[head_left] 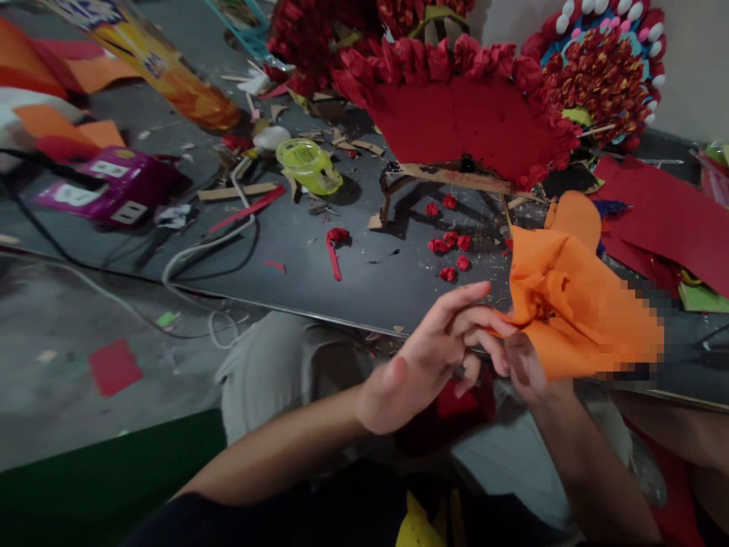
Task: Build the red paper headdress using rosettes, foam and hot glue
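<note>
Orange paper (592, 304), creased and gathered near its left part, hangs over the table's front edge at the right. My right hand (529, 361) is at its lower left side, its fingers mostly hidden behind the paper, which it seems to hold. My left hand (436, 349) is just left of it, palm up, fingers apart, with its fingertips touching or nearly touching the right hand and the paper's edge. Several small red paper rosettes (449, 241) lie on the table beyond my hands. A red curled strip (335, 251) lies farther left.
A red board (461, 125) with ruffled edging stands at the back. A yellow-green cup (310, 165), purple packet (117, 188), orange bottle (171, 72) and white cable (199, 247) are at left. Red sheets (672, 220) lie right. Scraps litter the table (273, 281).
</note>
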Demonstrator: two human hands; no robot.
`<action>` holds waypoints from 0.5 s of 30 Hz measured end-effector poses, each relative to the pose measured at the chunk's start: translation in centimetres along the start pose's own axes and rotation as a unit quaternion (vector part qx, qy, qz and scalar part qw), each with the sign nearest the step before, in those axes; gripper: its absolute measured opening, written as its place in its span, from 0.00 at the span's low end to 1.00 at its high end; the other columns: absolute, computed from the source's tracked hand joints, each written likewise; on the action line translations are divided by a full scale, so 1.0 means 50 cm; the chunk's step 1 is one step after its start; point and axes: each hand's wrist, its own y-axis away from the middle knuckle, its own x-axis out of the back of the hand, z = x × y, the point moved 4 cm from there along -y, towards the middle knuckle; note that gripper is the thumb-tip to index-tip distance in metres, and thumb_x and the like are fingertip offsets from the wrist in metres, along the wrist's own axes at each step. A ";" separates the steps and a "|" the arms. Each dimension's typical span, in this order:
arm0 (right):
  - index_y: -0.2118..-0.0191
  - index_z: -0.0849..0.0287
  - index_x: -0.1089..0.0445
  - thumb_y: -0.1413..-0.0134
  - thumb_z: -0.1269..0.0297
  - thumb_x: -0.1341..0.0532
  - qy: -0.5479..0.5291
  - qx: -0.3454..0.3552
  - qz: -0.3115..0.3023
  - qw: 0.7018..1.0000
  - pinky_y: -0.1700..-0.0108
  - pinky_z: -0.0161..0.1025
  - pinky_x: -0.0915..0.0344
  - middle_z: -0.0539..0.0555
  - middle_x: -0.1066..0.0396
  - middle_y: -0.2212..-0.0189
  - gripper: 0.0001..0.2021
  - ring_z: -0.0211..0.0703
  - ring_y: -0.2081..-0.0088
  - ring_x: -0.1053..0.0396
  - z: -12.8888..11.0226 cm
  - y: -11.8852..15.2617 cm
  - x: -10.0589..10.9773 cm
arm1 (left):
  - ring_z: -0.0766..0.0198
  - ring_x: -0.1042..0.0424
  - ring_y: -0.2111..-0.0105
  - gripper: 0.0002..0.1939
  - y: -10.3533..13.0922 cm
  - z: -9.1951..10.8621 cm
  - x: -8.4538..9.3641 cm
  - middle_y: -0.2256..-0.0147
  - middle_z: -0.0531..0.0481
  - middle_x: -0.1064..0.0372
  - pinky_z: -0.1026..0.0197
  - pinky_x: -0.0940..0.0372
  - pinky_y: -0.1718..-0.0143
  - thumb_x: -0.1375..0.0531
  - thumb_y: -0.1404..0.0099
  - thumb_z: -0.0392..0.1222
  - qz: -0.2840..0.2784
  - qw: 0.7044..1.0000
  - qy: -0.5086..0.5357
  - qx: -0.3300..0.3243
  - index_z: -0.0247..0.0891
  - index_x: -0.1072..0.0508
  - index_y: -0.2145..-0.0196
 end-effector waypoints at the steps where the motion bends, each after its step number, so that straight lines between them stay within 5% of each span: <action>1: 0.71 0.53 0.28 0.47 0.51 0.43 -0.015 -0.003 -0.002 1.000 0.75 0.34 0.31 0.48 0.26 0.74 0.13 0.38 0.73 0.30 -0.002 -0.003 -0.005 | 0.63 0.34 0.64 0.32 -0.003 0.007 -0.001 0.54 0.46 0.38 0.69 0.46 0.81 0.52 0.39 0.67 0.008 0.999 0.029 0.020 0.51 0.44 0.42; 7: 0.69 0.50 0.29 0.53 0.56 0.40 -0.050 0.021 0.069 0.996 0.60 0.41 0.27 0.45 0.23 0.64 0.07 0.41 0.63 0.25 -0.015 -0.013 -0.009 | 0.63 0.35 0.66 0.33 -0.010 0.023 0.004 0.54 0.46 0.38 0.69 0.49 0.82 0.49 0.41 0.67 0.048 0.991 0.106 0.070 0.49 0.40 0.44; 15: 0.66 0.49 0.26 0.44 0.47 0.51 0.015 0.049 -0.048 0.997 0.65 0.43 0.26 0.49 0.22 0.71 0.20 0.43 0.67 0.25 -0.013 -0.012 -0.018 | 0.62 0.35 0.64 0.32 -0.011 0.021 0.005 0.55 0.45 0.38 0.69 0.46 0.81 0.49 0.40 0.66 0.028 0.997 0.058 0.029 0.48 0.40 0.44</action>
